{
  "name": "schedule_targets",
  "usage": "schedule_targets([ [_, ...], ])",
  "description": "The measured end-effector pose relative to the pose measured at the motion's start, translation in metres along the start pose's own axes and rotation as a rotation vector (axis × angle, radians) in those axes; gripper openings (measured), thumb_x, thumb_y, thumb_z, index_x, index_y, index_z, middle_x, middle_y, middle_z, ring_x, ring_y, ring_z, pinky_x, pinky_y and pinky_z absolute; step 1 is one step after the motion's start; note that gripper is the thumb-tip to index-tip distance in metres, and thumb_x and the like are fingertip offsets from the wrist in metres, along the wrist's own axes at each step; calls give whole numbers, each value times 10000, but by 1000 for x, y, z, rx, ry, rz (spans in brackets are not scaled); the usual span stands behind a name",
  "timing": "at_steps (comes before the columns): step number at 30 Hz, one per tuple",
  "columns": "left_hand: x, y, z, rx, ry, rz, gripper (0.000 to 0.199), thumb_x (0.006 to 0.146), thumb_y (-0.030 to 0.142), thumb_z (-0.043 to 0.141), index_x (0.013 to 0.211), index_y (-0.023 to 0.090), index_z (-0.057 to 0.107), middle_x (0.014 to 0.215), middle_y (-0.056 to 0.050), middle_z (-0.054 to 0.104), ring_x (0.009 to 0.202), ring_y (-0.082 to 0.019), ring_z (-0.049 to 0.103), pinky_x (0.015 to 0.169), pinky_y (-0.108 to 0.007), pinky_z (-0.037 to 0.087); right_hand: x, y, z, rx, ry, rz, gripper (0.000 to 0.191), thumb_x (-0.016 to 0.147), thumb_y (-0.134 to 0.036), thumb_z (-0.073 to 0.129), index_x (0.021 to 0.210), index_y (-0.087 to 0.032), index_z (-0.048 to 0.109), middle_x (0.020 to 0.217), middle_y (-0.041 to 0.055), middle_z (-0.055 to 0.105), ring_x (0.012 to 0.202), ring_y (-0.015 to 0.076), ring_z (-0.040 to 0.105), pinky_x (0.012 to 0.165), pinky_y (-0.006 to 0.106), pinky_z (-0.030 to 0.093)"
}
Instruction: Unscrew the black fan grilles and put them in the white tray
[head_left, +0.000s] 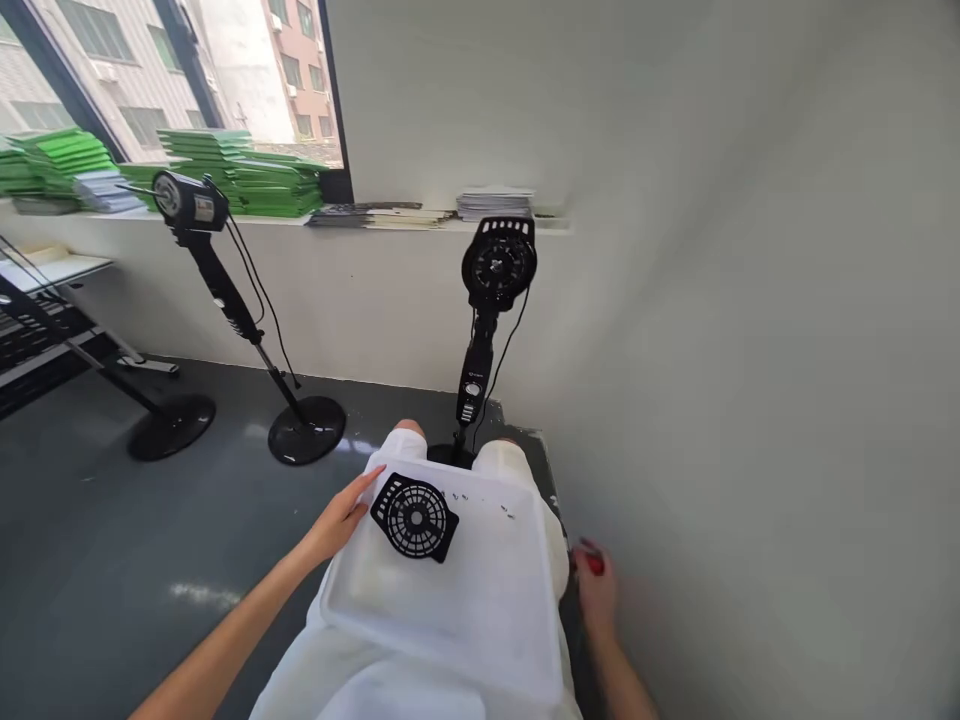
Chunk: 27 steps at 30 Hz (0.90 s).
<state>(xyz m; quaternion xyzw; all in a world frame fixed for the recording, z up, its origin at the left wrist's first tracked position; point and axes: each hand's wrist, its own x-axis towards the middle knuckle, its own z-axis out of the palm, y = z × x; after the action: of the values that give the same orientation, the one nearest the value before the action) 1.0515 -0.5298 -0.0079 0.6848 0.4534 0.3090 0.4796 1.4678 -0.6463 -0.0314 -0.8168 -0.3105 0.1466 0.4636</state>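
A white tray lies across my lap. In its upper left part rests a black round plastic grille, and several small metal screws lie near the far side. My left hand is at the tray's left edge, fingers spread and touching the rim beside the grille. To the right of the tray, low beside the wall, my right hand is closed round a small red and black object, blurred, perhaps a tool handle. Beyond my knees stands a black fan body on its pole, without blades.
Two more black fan stands are on the grey floor at the left, one with a bare motor. Green stacks and papers line the window ledge. A wall rises close on the right.
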Motion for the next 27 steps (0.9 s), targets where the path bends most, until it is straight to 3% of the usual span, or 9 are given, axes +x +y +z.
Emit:
schedule_targets([
  [2, -3, 3, -2, 34, -20, -17, 704, 863, 201, 510, 1557, 222, 395, 1640, -37, 372, 1539, -287, 316, 1294, -463, 185, 10, -6, -9, -10, 38, -53, 419, 991, -520, 470, 1112, -139, 596, 830, 13, 636, 661, 114, 588, 680, 305, 541],
  [4, -3, 4, -1, 67, -30, -34, 759, 871, 194, 498, 1600, 221, 287, 1667, -46, 312, 1547, -290, 295, 1289, -480, 193, 19, -25, -15, -32, 35, -158, 478, 1000, -526, 397, 1209, -125, 553, 888, 54, 663, 678, 128, 604, 712, 311, 550],
  [6, -1, 3, 1, 104, -57, -51, 793, 870, 173, 478, 1617, 229, 219, 1675, -49, 292, 1551, -290, 285, 1283, -496, 207, 21, -49, -18, -92, -49, -282, 491, 992, -535, 392, 1245, -152, 568, 934, 71, 699, 701, 136, 632, 738, 302, 556],
  [8, 1, -2, 5, 133, -80, -65, 780, 877, 170, 463, 1615, 240, 219, 1671, -50, 305, 1551, -291, 286, 1276, -506, 228, 15, -71, -13, -190, -222, -420, 421, 983, -513, 429, 1184, -216, 651, 954, 54, 735, 714, 132, 661, 730, 277, 556],
  [11, -3, -11, 11, 144, -41, -65, 680, 930, 213, 436, 1593, 234, 285, 1658, -65, 337, 1541, -282, 310, 1266, -493, 272, 1, -92, 9, -391, -492, -606, 277, 963, -342, 482, 1091, -287, 722, 968, 9, 766, 733, 129, 686, 651, 249, 516],
  [15, -12, -18, 17, 142, 14, -92, 567, 1001, 267, 388, 1566, 245, 343, 1636, -75, 380, 1524, -263, 352, 1254, -471, 316, -7, -99, 51, -688, -676, -719, 322, 925, -114, 442, 1050, -249, 707, 886, 14, 751, 760, 170, 697, 554, 263, 427],
  [21, -8, -27, 18, 153, -6, -103, 507, 1023, 285, 379, 1526, 242, 420, 1618, -79, 411, 1524, -250, 354, 1265, -468, 299, -5, -101, 95, -961, -778, -805, 272, 903, -28, 469, 1014, -184, 663, 900, 67, 734, 850, 219, 727, 562, 271, 446],
  [27, -4, -32, 25, 140, 50, -164, 484, 1010, 308, 405, 1484, 260, 494, 1583, -74, 465, 1508, -270, 383, 1258, -508, 300, -3, -103, 117, -1044, -769, -877, 263, 857, 22, 523, 1002, -158, 648, 863, 77, 725, 736, 202, 732, 563, 267, 484],
])
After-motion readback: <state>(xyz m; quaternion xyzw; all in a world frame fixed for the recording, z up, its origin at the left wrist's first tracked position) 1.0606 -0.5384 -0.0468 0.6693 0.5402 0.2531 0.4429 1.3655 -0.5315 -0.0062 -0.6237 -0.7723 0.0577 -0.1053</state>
